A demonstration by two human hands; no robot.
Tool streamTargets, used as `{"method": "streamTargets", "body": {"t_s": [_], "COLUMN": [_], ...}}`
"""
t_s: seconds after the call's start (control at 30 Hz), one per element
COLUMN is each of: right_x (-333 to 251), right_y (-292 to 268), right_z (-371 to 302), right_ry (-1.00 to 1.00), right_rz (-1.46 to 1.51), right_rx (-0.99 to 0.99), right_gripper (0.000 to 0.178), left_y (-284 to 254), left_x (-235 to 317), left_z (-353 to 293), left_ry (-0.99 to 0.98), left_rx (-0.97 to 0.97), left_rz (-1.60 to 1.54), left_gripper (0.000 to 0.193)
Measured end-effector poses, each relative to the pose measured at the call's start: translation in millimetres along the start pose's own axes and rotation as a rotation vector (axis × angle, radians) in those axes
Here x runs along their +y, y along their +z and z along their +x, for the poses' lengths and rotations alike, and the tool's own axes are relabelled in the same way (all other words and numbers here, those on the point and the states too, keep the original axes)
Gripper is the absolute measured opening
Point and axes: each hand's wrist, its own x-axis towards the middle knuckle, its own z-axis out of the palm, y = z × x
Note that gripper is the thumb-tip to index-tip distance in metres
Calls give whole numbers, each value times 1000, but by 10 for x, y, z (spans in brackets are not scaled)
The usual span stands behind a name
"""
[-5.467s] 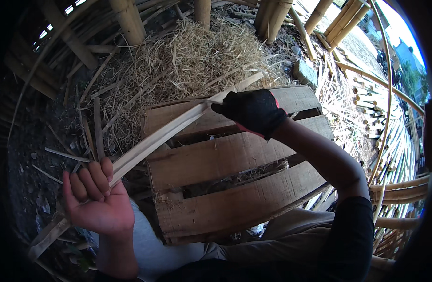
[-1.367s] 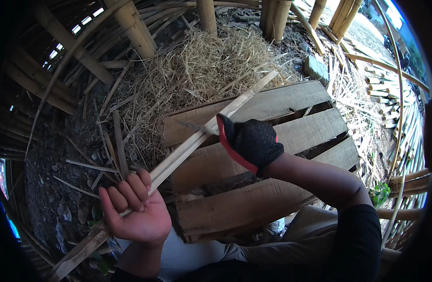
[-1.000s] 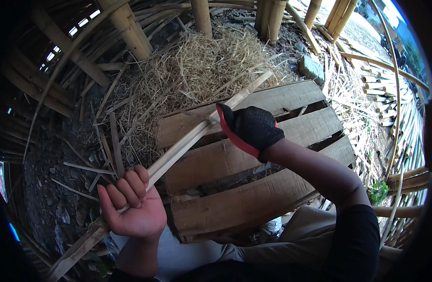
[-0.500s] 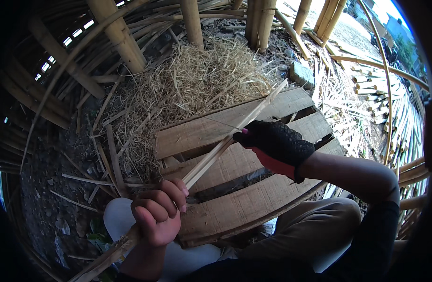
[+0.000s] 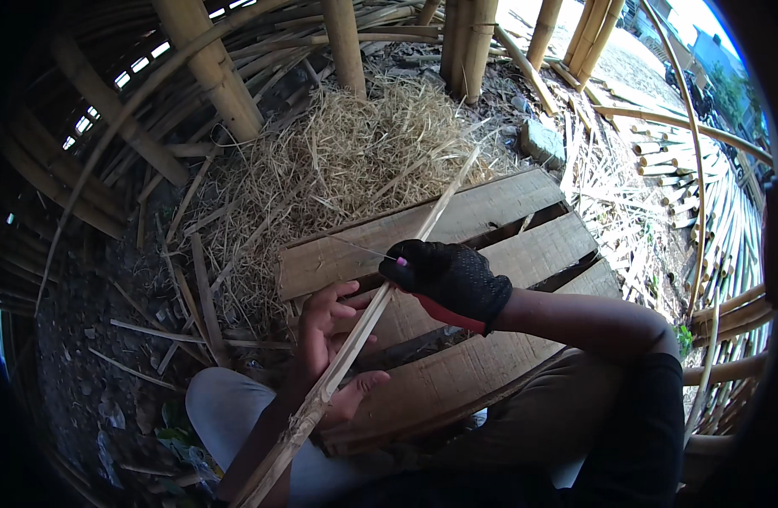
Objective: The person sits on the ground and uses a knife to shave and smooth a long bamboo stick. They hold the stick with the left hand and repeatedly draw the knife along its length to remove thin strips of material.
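A long, pale split-bamboo strip [image 5: 362, 333] runs slantwise from the lower edge up over the wooden slatted platform [image 5: 406, 406]. My bare left hand [image 5: 329, 360] is open, fingers and thumb apart, with the strip passing across its palm. Farther along, my right hand [image 5: 444, 278], in a black and red glove with the thumb tip bare, is closed against the strip. From its fingers a thin knife-like blade [image 5: 359, 247] points left, seen nearly edge-on; its handle is hidden inside the glove.
Beyond the platform lies a heap of curly shavings [image 5: 355, 161]. Bamboo posts [image 5: 345, 51] stand behind it. A grey block [image 5: 543, 142] rests near the platform's far right corner. Cut bamboo poles [image 5: 719, 229] are stacked at right; loose strips [image 5: 204, 288] lie at left.
My left hand has loosened from its fist round the strip and moved up along it. The right hand has shifted left and slightly nearer, and the strip stands at a steeper slant.
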Motion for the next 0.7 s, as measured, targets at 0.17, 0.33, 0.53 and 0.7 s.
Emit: {"method": "streamTargets", "body": {"t_s": [0.17, 0.33, 0.53, 0.7], "right_x": [81, -83, -114, -130], "right_y": [93, 39, -18, -33], "right_z": [62, 120, 98, 0], "right_ry": [-216, 60, -50, -158], "right_rz": [-182, 71, -15, -199], "right_rx": [120, -18, 76, 275], "right_gripper": [24, 24, 22, 21], "left_y": [-272, -406, -366, -427], "left_x": [-201, -79, 272, 395], "left_z": [-50, -39, -49, -49], "left_ry": [-445, -918, -971, -1099], "left_rx": [-4, -240, -145, 24], "left_rz": [-383, -1334, -1442, -1211], "left_gripper": [53, 58, 38, 32]}}
